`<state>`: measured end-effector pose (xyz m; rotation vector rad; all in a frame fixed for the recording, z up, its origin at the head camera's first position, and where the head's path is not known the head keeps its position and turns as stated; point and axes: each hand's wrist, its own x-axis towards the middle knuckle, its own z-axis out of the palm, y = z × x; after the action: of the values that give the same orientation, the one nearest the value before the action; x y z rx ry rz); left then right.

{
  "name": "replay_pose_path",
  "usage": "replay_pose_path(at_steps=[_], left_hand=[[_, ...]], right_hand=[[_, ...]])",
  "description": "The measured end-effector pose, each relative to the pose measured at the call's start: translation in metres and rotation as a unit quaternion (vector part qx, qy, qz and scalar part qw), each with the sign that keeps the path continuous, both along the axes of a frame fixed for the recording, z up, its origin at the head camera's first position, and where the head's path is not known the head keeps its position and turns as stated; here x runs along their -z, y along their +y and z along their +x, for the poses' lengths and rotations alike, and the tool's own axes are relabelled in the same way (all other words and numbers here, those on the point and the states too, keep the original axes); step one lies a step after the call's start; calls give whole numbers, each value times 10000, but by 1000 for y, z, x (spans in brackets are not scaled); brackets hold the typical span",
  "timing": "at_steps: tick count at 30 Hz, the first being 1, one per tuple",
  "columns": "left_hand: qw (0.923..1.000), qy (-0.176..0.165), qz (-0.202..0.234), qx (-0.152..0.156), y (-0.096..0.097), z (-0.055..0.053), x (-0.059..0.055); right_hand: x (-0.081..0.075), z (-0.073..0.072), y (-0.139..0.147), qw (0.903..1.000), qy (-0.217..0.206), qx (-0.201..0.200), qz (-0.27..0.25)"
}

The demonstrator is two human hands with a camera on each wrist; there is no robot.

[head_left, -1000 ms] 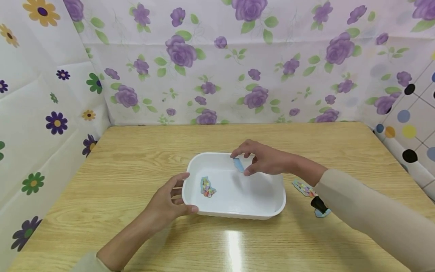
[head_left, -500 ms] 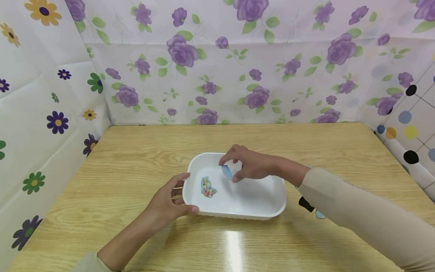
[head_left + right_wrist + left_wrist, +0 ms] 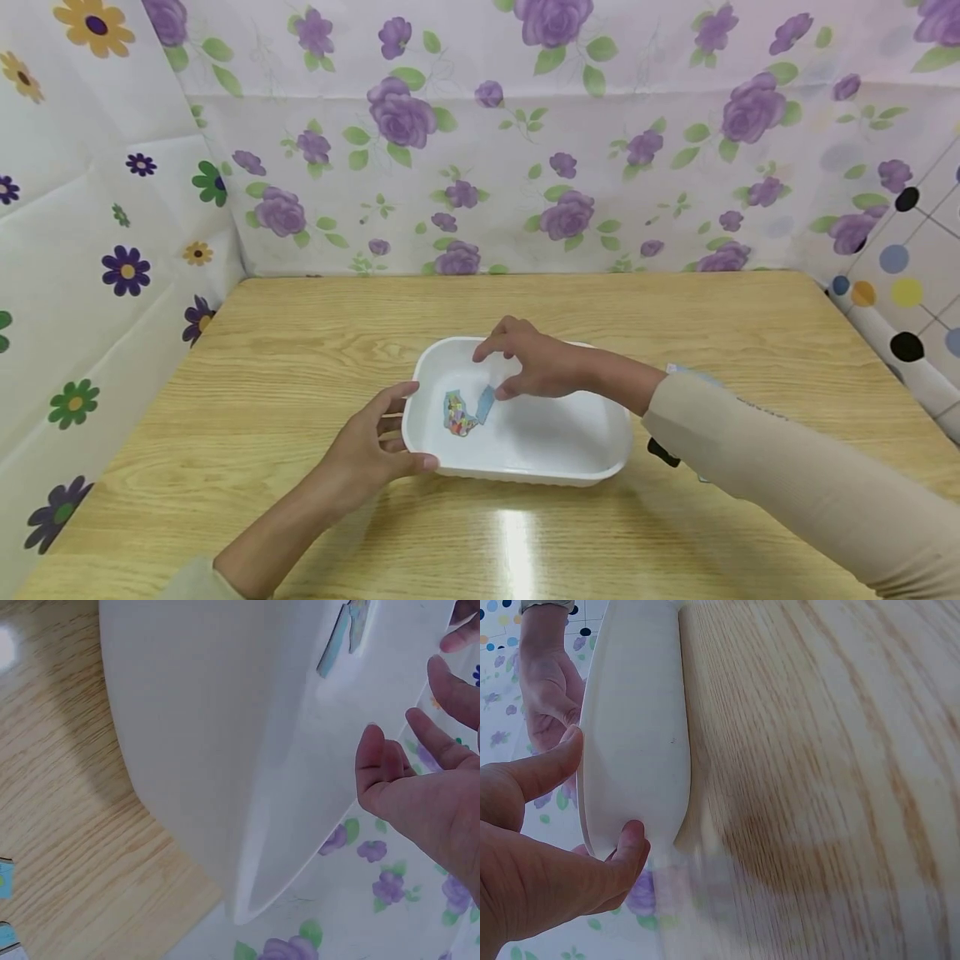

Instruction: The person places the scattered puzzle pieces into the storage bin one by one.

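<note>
A white plastic tub (image 3: 555, 437) stands on the table. My left hand (image 3: 360, 454) grips its left end, thumb over the front rim and fingers against the outer wall, as the left wrist view shows. On the tub floor lie a colourful printed picture piece (image 3: 454, 417) and a plain light-blue flat piece (image 3: 485, 405), side by side at the left. Over the tub, my right hand (image 3: 551, 367) has thumb and fingers spread apart with nothing between them; its thumb tip is close beside the blue piece. In the right wrist view the blue piece (image 3: 334, 645) lies apart from those fingers.
More light-blue pieces (image 3: 693, 375) lie on the wooden table (image 3: 330, 333) right of the tub, mostly hidden under the right sleeve (image 3: 757, 467). A black object (image 3: 663, 452) shows below that sleeve. Flower-patterned sheets (image 3: 480, 167) stand behind and at the left.
My right hand has moved left over the tub and let go of the blue piece, which now rests beside the printed piece. The left hand and the tub have stayed put.
</note>
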<state>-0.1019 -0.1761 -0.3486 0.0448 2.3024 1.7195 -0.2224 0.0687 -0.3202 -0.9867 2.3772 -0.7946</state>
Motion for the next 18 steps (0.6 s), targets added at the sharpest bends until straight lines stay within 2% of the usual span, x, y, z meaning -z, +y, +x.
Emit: replay_pose_path(at_steps=[8, 13, 18], left_hand=[[10000, 6, 5, 14, 0, 0, 0], [10000, -34, -27, -75, 1, 1, 0], [10000, 2, 15, -15, 1, 1, -1]], right_hand=[[-4, -1, 6, 9999, 36, 124, -99], [-3, 0, 11, 9997, -153, 166, -103], [-5, 3, 18, 9987, -332, 160, -354]])
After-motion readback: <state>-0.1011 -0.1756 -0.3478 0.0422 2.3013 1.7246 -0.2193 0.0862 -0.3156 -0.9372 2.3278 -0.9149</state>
